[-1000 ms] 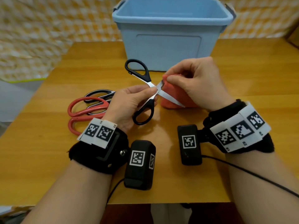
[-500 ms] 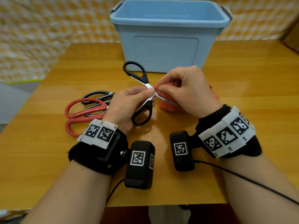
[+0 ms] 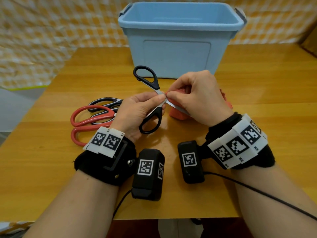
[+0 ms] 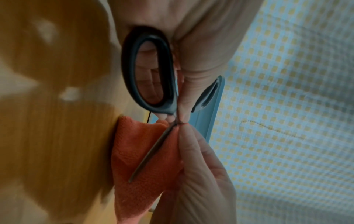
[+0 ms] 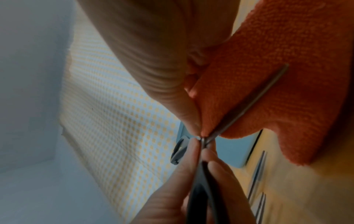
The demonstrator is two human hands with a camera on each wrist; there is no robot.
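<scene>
Scissors [image 3: 155,85]: I'm holding them just above the tabletop [image 3: 257,117], left hand [image 3: 137,110] fingers pinching the pivot, right hand [image 3: 200,97] fingers pinching the cloth [image 3: 177,115] round the blade. I'm reading this as the wiping step; next probably needs a steady cloth pull toward the tip.

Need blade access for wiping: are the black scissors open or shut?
Open. The black scissors have their handle loops spread wide apart, one above and one below the left hand, and one blade lies alone against the cloth.
</scene>
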